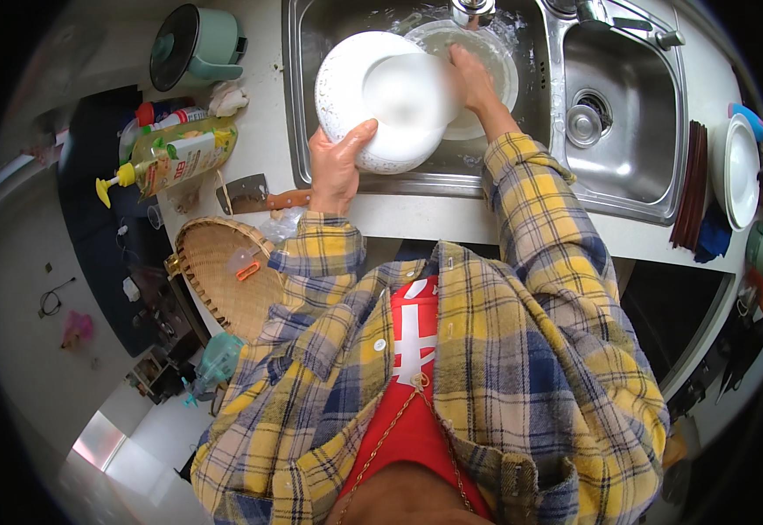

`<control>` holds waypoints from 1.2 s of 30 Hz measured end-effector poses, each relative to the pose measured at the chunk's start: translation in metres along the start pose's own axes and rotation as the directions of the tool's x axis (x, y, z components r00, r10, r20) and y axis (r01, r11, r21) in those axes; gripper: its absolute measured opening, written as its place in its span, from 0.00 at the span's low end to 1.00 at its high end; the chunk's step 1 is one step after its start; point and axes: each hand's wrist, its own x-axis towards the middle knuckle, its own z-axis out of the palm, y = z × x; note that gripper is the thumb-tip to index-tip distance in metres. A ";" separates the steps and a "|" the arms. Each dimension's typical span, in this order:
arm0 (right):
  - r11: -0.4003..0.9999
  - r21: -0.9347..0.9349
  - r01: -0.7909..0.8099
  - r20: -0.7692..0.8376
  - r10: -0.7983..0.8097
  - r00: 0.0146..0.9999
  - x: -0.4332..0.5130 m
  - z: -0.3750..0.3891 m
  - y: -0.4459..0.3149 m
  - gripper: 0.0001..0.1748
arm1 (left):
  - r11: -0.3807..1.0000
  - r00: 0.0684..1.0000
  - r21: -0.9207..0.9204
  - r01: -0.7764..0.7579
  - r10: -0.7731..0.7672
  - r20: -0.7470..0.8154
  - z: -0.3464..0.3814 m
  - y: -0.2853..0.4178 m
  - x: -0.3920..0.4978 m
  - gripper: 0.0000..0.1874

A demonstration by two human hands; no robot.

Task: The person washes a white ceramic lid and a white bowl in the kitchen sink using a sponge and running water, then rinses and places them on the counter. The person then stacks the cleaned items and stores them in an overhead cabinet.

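Observation:
My left hand (pixel 338 164) grips the rim of a white plate (pixel 342 85) with a fine speckled pattern on its border, thumb on top. The plate is tilted over the larger basin of a steel sink (pixel 414 186). My right hand (pixel 476 82) is at a round, pale bowl (pixel 509 72) lying in that basin, beyond the plate's right edge. Its fingers are spread over the wet bowl, and nothing shows held in them. Part of the plate's right side is blurred. The faucet (pixel 473 10) stands at the top of the basin.
Left on the counter are a green pot (pixel 214 49), a dish soap pump bottle (pixel 184 154), a cleaver (pixel 247 195) and a woven bamboo basket (pixel 224 262). A smaller basin (pixel 624 157) with a drain strainer (pixel 583 126), chopsticks (pixel 689 184) and white plates (pixel 742 174) lie right.

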 end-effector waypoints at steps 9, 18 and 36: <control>0.760 0.576 -0.301 -0.001 0.369 0.929 -0.036 -0.010 -0.005 0.17 | 0.993 0.995 -0.115 0.007 -0.018 -0.093 -0.014 -0.011 0.012 0.19; 0.819 0.481 0.313 -0.298 -0.183 0.937 -0.093 -0.021 -0.119 0.13 | 0.963 0.983 -0.249 -0.101 0.058 -0.175 0.016 -0.036 0.030 0.18; 0.488 0.842 -0.231 0.133 0.228 0.965 -0.055 -0.028 -0.039 0.15 | 0.970 0.987 -0.239 -0.036 -0.002 -0.158 0.005 -0.031 0.017 0.20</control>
